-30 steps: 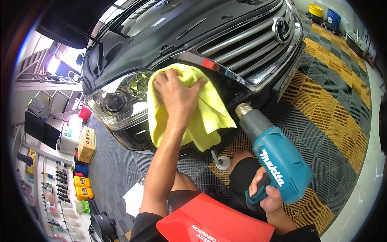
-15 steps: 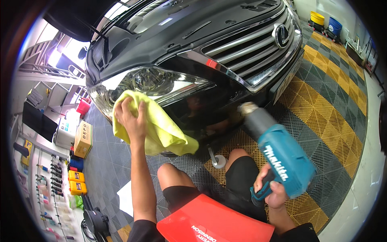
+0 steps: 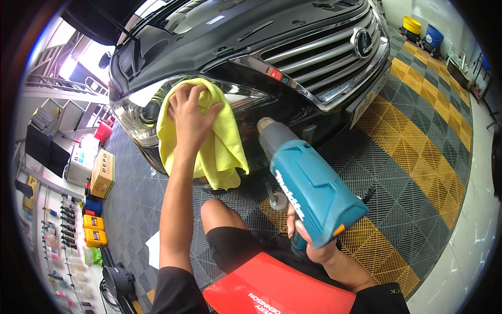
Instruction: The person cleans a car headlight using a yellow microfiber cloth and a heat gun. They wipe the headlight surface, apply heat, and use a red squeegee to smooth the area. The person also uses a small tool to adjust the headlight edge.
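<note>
My left hand [image 3: 191, 118] presses a yellow-green cloth [image 3: 222, 152] against the headlight [image 3: 149, 110] of a black car [image 3: 219, 63], with the fingers bent over the fabric. The cloth covers the middle of the lamp and drapes down over the bumper. In my right hand [image 3: 314, 243] is a teal heat gun [image 3: 314, 188], gripped by its handle. Its grey barrel and metal nozzle point up and left toward the bumper below the headlight, apart from the cloth.
A small white bottle [image 3: 280, 201] stands on the tiled floor below the bumper. To the left are a cardboard box [image 3: 103, 174], yellow jugs [image 3: 94, 230] and a wall rack of bottles [image 3: 65, 230]. Yellow and blue buckets [image 3: 434, 35] stand far right. The hood is raised.
My left hand has moved right and up across the headlight with the cloth. The heat gun in my right hand has swung left, closer to the cloth and the lamp.
</note>
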The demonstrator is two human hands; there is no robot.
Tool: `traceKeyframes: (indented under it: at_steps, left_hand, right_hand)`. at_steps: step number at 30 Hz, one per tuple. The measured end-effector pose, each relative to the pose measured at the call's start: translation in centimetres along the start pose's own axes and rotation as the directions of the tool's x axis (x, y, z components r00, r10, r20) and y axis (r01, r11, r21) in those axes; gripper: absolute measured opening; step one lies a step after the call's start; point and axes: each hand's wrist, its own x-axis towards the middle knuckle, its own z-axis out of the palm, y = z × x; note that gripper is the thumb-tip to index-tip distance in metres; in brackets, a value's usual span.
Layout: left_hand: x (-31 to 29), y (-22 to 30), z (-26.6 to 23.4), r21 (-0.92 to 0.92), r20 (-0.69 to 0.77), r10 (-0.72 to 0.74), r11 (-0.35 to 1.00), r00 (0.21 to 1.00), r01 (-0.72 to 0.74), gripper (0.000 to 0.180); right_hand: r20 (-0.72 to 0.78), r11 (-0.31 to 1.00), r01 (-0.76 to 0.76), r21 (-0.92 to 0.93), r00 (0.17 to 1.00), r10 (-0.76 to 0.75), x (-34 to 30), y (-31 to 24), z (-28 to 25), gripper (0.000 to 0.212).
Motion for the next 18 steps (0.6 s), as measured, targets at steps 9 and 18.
traceKeyframes:
  at_steps: [9,18]
  left_hand:
    - [1.5,8.5,5.6,-0.093,0.003,-0.122,0.988,0.993,0.121,0.054]
    - [-0.9,7.8,5.5,-0.222,-0.045,-0.080,0.973,0.996,0.068,0.055]
  right_hand:
    - [-0.546,0.947,0.207,0.244,0.837,-0.042,-2.4,-5.1,-6.6,0.039]
    - [-0.725,0.958,0.286,-0.008,0.658,-0.202,-5.4,-7.1,-13.1,0.033]
